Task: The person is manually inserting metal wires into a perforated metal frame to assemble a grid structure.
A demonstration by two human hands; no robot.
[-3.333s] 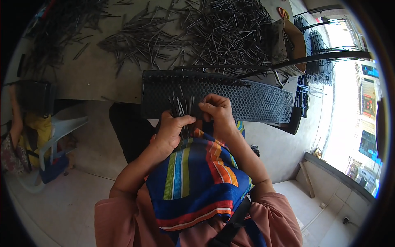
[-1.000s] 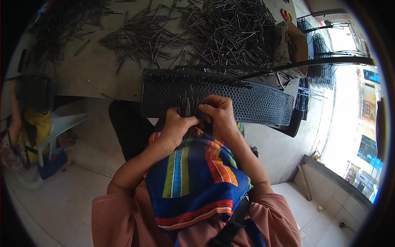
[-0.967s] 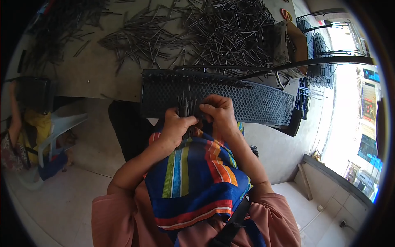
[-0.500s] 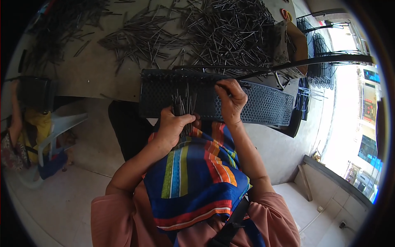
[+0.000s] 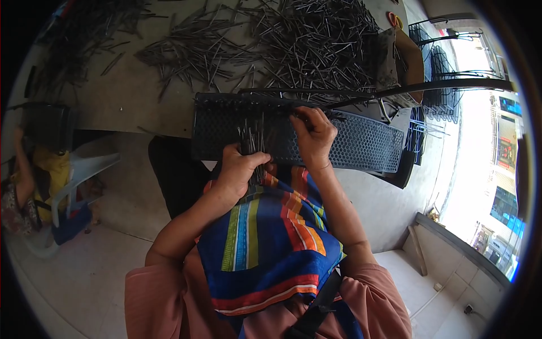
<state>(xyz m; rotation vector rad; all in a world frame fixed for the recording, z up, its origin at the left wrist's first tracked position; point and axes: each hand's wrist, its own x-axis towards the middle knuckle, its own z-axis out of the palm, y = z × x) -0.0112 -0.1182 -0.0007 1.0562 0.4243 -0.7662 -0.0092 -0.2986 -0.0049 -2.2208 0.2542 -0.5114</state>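
Note:
My left hand (image 5: 238,169) is wrapped round a bundle of thin dark strips (image 5: 252,140), whose uneven upper ends stick up past the thumb. Behind the bundle lies a long black perforated panel (image 5: 361,141), full of small holes, across the front of the table. Along its far edge runs a dark row of short pieces (image 5: 226,105), too small to make out. Over the panel, close to that row, my right hand (image 5: 317,135) has its thumb and fingers pinched together. Anything between those fingertips is hidden.
Heaps of loose dark strips (image 5: 316,51) cover the table (image 5: 152,107). A cardboard box (image 5: 407,53) stands at the right, near orange-handled scissors (image 5: 394,21). A dark curved bar (image 5: 440,85) crosses there, before wire racks (image 5: 443,62). At far left another person's arm (image 5: 22,169) shows.
My right hand has shifted slightly left over the panel, still pinched. The bundle's strips sit a little differently in my left hand, which stays in place.

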